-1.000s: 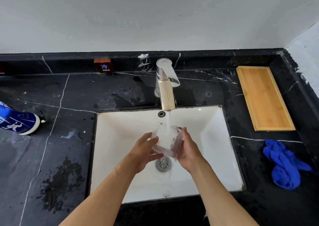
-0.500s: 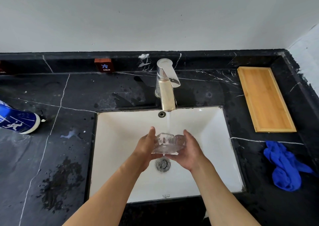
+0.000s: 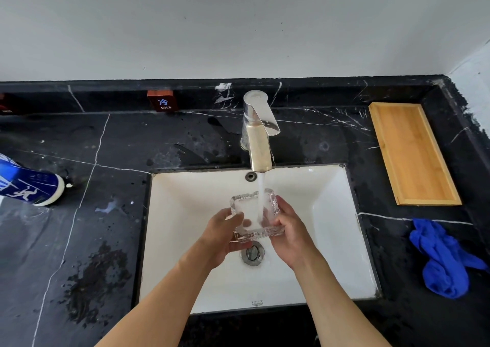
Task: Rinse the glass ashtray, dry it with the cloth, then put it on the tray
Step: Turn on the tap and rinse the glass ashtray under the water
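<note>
Black stone with thin white lines makes up the counter (image 3: 79,214), and a plain white wall stands behind it. A white sink (image 3: 331,240) is set into the middle of the counter. Its round drain (image 3: 252,253) shows near the center of the frame.

A shiny tap (image 3: 258,134) stands above the sink, and water (image 3: 261,200) runs straight down from it. The water falls into the glass ashtray (image 3: 254,214), which sits open side up in the middle of the frame, over the sink. The left hand (image 3: 225,236) holds the ashtray's left side, with the thumb over the rim and the fingers curled under it. The right hand (image 3: 289,230) holds the right side, fingers wrapped tight on the glass.

At the upper right of the frame lies a wooden tray (image 3: 413,153) on the counter. Below it, at the right edge, a blue cloth (image 3: 445,261) sits in a crumpled heap. Both are well apart from the ashtray.

At the left edge a blue and white bottle (image 3: 26,187) lies on its side. A small brown tag (image 3: 161,100) that says COLD stands at the back of the counter.
</note>
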